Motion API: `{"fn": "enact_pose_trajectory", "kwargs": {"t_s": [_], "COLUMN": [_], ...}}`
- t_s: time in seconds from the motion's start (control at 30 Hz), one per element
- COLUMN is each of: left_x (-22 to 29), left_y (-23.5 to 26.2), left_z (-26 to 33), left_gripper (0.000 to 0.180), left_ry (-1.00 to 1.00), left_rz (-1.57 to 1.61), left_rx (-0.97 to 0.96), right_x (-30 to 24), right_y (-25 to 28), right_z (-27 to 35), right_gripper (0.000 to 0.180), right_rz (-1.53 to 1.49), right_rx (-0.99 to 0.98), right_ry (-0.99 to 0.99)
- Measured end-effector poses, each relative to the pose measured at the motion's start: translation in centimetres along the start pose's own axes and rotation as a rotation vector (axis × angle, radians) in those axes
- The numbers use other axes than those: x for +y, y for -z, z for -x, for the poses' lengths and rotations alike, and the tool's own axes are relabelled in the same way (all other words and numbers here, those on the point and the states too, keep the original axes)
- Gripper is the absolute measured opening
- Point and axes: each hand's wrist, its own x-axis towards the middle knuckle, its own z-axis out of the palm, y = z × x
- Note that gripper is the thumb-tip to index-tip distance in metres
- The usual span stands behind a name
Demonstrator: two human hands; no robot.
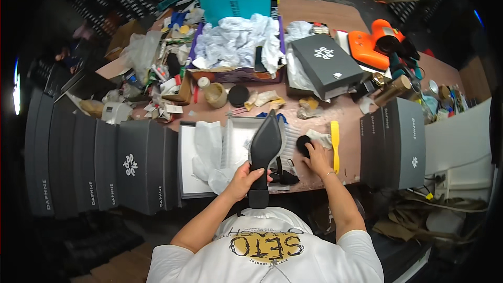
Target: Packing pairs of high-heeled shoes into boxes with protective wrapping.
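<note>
White T-shirt [230,257] nearest the camera. Then left to right: dark grey shoeboxes [139,162] standing in a row; crumpled white tissue paper [207,149]; left hand [243,180] grasping a pointed-toe heeled shoe [265,144] around its shank, sole up, toe away from wearer, held above the table's near edge; right hand [317,159], fingertips on a round black pad [303,145], gripped or merely touched, can't tell; yellow-handled tool [335,147] just beside; more shoeboxes.
</note>
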Motion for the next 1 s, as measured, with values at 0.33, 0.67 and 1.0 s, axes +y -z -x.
{"fn": "enact_pose_trajectory", "kwargs": {"t_s": [0.33,0.67,1.0], "left_x": [-1.5,-0.4,1.9], "left_y": [0.3,0.0,-1.1], "left_z": [2.1,2.8,-0.9], "left_gripper": [0.029,0.025,0.036], "left_ry": [-0.147,-0.116,-0.37], "left_rz": [-0.412,-0.105,0.221], "left_rx": [0.224,0.289,0.166], "right_x": [-14.6,-18.9,-9.7], "right_y": [12.1,9.2,5.1], "right_z": [-4.0,-7.4,-2.6], "right_gripper": [0.033,0.026,0.09], "right_rz": [-0.52,-0.548,-1.693], "right_rx": [0.072,0.071,-1.058], "right_ry": [0.721,0.768,-0.022]}}
